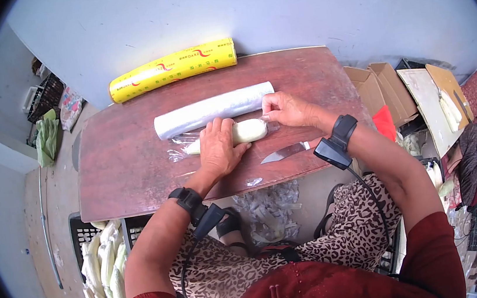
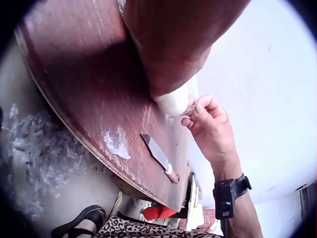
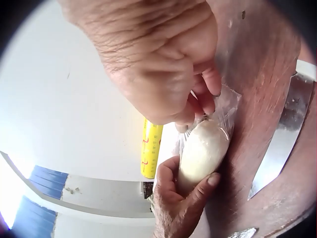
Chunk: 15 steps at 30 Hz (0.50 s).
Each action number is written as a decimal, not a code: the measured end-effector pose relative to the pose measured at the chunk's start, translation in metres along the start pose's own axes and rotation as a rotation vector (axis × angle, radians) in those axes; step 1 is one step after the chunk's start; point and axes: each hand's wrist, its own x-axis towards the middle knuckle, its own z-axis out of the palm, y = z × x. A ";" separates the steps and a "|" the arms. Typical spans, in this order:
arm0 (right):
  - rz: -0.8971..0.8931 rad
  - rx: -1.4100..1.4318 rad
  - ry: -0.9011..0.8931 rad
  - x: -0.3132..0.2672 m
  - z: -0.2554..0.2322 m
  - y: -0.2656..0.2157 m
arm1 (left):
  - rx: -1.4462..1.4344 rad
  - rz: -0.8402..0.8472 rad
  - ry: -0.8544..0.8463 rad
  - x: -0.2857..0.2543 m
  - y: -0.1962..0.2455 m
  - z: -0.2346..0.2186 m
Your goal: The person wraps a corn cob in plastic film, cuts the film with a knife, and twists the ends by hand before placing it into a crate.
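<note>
"Head view: where's the pale vegetable (image 1: pixel 251 130)?"

"On the table (image 1: pixel 116 163), around the middle, between the shiny roll (image 1: pixel 216 109) and the near edge. The left hand (image 1: pixel 217 145) grips it, and the right hand (image 1: pixel 291 109) is by its end. The yellow roll (image 1: pixel 173 69) lies along the far edge, by the far left corner."

"Left wrist view: what worries you?"

"The knife (image 2: pixel 156 151). It lies bare by the near edge and nobody holds it. If the right arm bumps it, it might slide off, or someone might get cut."

"Right wrist view: anything else?"

"The right hand pinches the clear film (image 3: pixel 229 105) at the vegetable's end. It looks thin, so a hard tug might rip it. And if the left hand lets go, the vegetable could roll."
</note>
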 end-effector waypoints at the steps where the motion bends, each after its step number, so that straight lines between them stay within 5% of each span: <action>1: 0.004 0.036 0.011 0.001 -0.001 0.003 | -0.002 0.002 0.001 0.000 0.000 0.000; 5: 0.164 0.199 -0.036 -0.001 -0.001 -0.004 | -0.014 0.018 0.008 0.000 -0.001 0.000; 8: 0.191 0.044 -0.030 -0.003 -0.003 -0.011 | -0.014 0.007 -0.005 -0.001 0.000 -0.001; 11: 0.026 -0.266 0.123 -0.006 -0.005 -0.006 | -0.031 0.009 0.011 -0.003 0.001 -0.003; 15: 0.068 -0.177 0.116 -0.007 -0.016 0.015 | -0.016 0.021 -0.008 -0.003 0.000 -0.003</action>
